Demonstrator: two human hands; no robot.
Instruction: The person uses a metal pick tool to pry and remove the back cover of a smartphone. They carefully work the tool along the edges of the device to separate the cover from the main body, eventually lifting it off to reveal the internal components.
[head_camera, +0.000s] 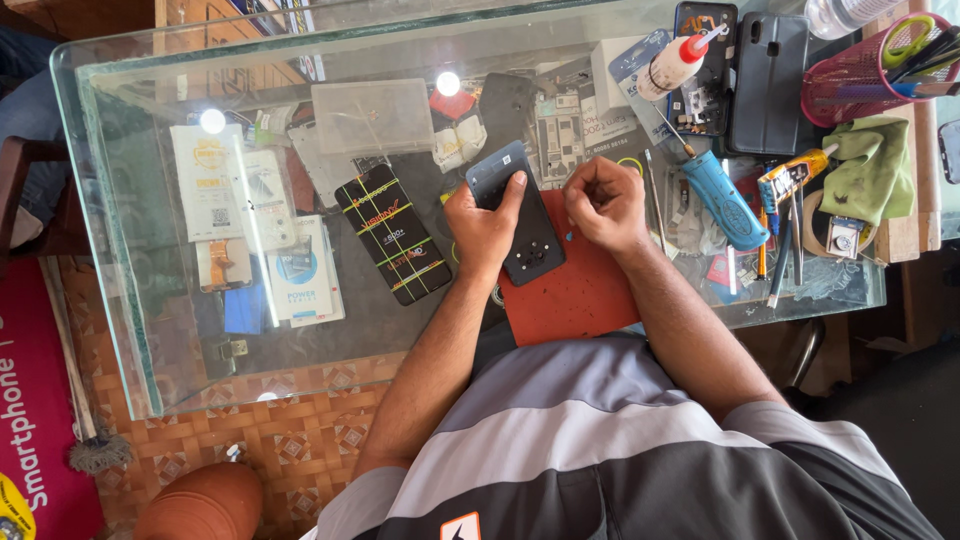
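Left hand (483, 226) grips a dark phone (520, 215) by its long edges, back up, over the red mat (580, 295) on the glass counter (150, 300). Right hand (603, 205) is curled narrow beside it, contents unclear. Phone looks light, stiff, slick, probably fragile; edges give the safest hold.

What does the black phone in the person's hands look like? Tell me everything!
The black phone is a dark, flat slab with rounded corners, seemingly plastic, lying back side up and slanted on the orange-red mat. A camera cluster shows near its lower end. The left hand grips its upper part, thumb laid across the back. The right hand rests closed just beside its right edge; whether it touches is unclear.
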